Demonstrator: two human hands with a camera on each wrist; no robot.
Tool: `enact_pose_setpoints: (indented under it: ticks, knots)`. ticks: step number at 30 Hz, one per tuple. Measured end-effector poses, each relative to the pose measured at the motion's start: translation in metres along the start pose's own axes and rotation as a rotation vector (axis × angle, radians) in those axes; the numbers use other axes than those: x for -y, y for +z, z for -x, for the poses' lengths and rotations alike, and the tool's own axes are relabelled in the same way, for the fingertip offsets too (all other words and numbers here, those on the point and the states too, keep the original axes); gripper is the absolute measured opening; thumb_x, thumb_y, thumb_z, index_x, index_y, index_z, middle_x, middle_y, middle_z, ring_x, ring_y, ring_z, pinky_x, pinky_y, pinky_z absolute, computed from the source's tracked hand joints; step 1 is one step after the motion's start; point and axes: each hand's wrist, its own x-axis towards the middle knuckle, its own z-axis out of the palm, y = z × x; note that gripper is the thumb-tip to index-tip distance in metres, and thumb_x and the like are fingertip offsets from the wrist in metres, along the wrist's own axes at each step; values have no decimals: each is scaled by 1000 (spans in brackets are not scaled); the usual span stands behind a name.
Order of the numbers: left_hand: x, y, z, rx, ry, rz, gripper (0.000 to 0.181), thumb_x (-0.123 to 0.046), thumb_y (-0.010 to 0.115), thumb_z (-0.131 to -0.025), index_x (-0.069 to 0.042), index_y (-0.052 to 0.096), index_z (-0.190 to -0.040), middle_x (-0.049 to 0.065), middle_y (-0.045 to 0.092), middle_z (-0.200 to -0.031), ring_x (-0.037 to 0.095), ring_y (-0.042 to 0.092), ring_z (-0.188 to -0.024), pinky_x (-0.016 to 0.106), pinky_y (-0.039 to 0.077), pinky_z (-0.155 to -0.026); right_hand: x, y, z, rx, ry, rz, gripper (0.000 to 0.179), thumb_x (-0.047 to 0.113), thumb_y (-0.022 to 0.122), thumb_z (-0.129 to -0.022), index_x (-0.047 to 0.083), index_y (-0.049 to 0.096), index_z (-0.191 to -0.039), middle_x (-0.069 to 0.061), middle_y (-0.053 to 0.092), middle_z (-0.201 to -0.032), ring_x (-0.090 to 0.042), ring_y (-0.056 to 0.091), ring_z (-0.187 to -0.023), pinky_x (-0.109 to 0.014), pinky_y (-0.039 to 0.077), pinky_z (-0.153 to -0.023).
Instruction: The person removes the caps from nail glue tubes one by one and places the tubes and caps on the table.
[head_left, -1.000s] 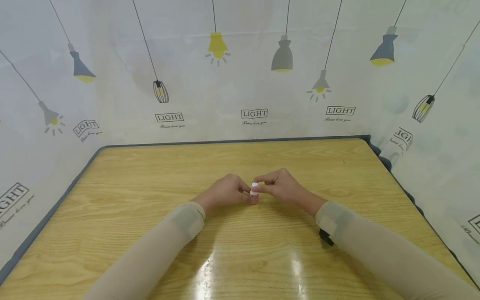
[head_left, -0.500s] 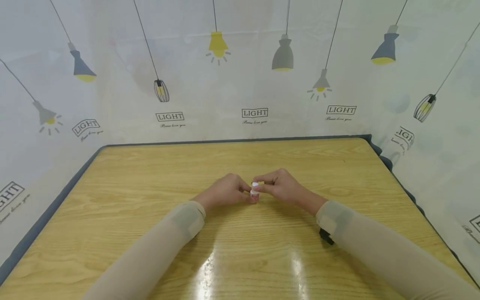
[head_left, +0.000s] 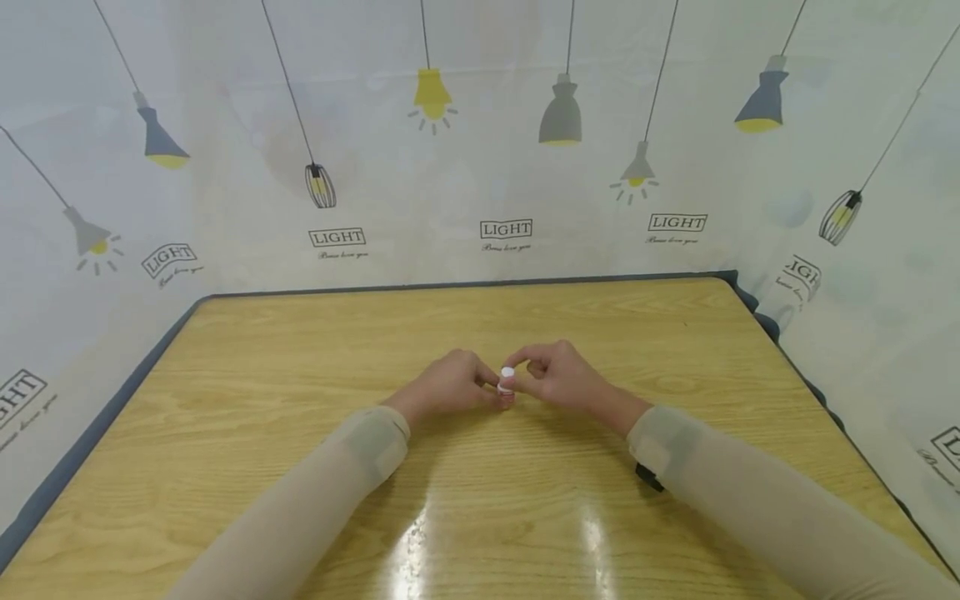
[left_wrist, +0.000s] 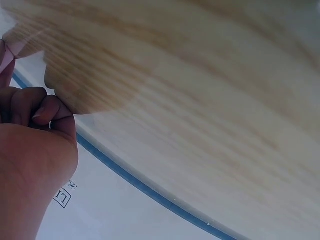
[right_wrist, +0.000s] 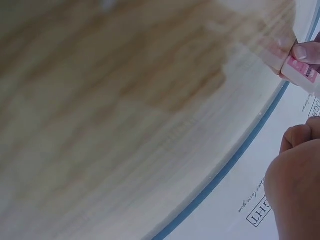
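A small white bottle with a pink label (head_left: 507, 401) stands upright on the wooden table, topped by a white cap (head_left: 507, 372). From the left, my left hand (head_left: 452, 382) grips its lower body between thumb and fingers. My right hand (head_left: 564, 375) has its thumb and index finger on the cap, the thumb in front and the index finger arched behind. In the right wrist view the bottle (right_wrist: 301, 74) shows at the upper right edge, with a left fingertip on its label. The left wrist view shows my left hand (left_wrist: 37, 145) with its fingers curled; most of the bottle is out of frame there.
The wooden table (head_left: 480, 492) is glossy and reflects light near its front. A dark edging (head_left: 420, 287) runs round it. Pale cloth walls (head_left: 420, 192) printed with lamps enclose the back and both sides. A black strap piece (head_left: 649, 477) sits under the right sleeve.
My right thumb and fingers have shifted round the cap, with the index finger now more arched. The left hand and the bottle stay in place, and the head view has tilted slightly.
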Motion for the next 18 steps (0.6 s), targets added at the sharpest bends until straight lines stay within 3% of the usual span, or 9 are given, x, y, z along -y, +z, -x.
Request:
enact_pose_setpoints:
  ticks: [5,7,14,18]
  knots:
    - [0,1,0,7,-9,6,25,-45,79,-96,-27,86,-111,-9,45,-59,9,31,-59,30,32,-59,2,1,0,-17,26,13,12,24,85,-93,16,78,-101,11,29,-55,-3,24,-51,-21,25,-51]
    - [0,1,0,6,-12,6,26,-46,79,-96,-26,86,-112,-9,43,-58,9,30,-58,29,31,-59,3,1,0,-24,43,9,13,24,85,-93,17,77,-99,11,29,-55,-4,24,-51,-21,25,-51]
    - [0,0,-1,6,-10,2,28,-47,80,-95,-27,85,-114,-7,67,-74,10,42,-68,29,40,-68,5,1,0,-45,73,-19,11,23,86,-92,16,82,-98,9,31,-56,-5,25,-51,-21,24,-51]
    - [1,0,-1,11,-2,-7,24,-46,79,-96,-29,85,-112,-7,73,-82,9,45,-71,30,43,-73,5,0,0,-40,92,-34,9,24,85,-93,18,84,-100,10,33,-55,-5,26,-50,-21,24,-50]
